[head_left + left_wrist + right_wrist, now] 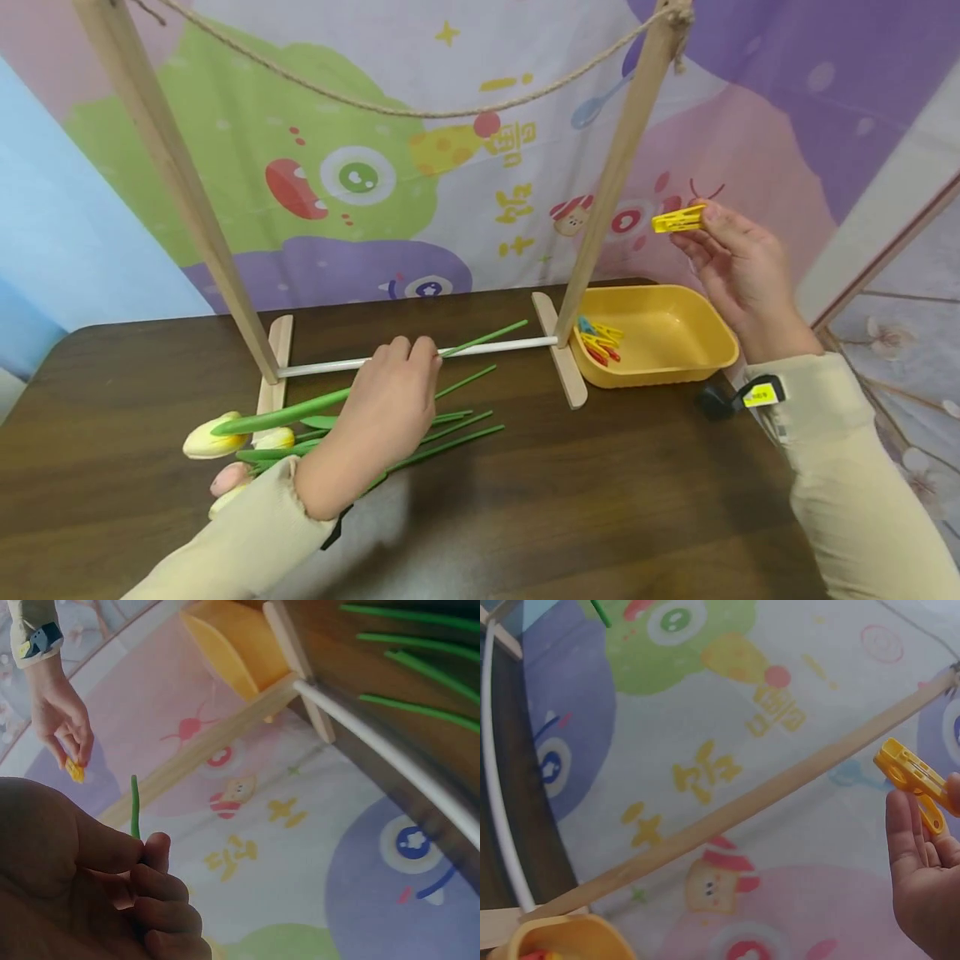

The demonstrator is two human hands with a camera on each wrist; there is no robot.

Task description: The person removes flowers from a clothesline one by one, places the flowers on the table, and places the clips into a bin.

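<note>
My left hand (396, 392) grips the green stem of an artificial tulip (288, 417) with a pale yellow bloom. The stem's tip pokes out past the thumb in the left wrist view. Below that hand several more tulips (231, 477), pale yellow and pink, lie on the table, partly hidden by the forearm. Up at the right, my right hand (744, 271) pinches a yellow clothespin (677, 220) between thumb and fingers, pointing left. The hand is raised over the yellow tray's right side, near the frame's right post (618, 167).
A twine rope (420, 112) sags between the wooden posts, whose feet are joined by a white rod (495, 348). Several yellow, red and blue clothespins (600, 337) lie at the left end of the yellow tray (675, 377). Behind hangs a cartoon-printed cloth (450, 208).
</note>
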